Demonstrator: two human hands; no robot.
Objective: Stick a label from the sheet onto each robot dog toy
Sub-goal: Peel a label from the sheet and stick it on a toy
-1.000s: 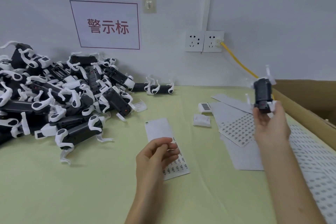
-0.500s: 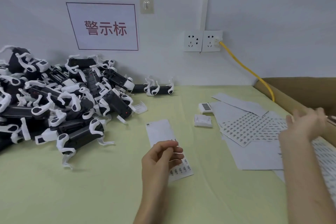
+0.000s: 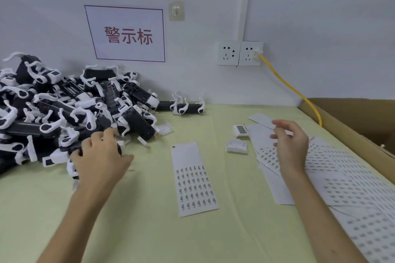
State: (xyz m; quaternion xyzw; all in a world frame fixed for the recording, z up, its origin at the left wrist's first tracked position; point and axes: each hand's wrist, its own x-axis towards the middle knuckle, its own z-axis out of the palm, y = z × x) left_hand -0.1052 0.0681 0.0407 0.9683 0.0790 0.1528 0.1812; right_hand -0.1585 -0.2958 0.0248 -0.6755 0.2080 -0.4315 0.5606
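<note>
A big heap of black-and-white robot dog toys fills the table's left side against the wall. My left hand lies with spread fingers on a toy at the heap's front edge, thumb pointing right; it mostly hides that toy. The narrow label sheet lies flat in the middle, its lower half covered with small labels. My right hand hovers above the sheets on the right, fingers loosely curled and holding nothing.
More label sheets overlap along the right side. A brown cardboard box borders the table at far right, with a yellow cable running to the wall socket. A barcode piece and a white plastic part lie behind the sheet. One toy lies by the wall.
My right hand carried a toy toward the box on the right and has come back empty over the sheets. My left hand left the label sheet and reached left onto the heap.
</note>
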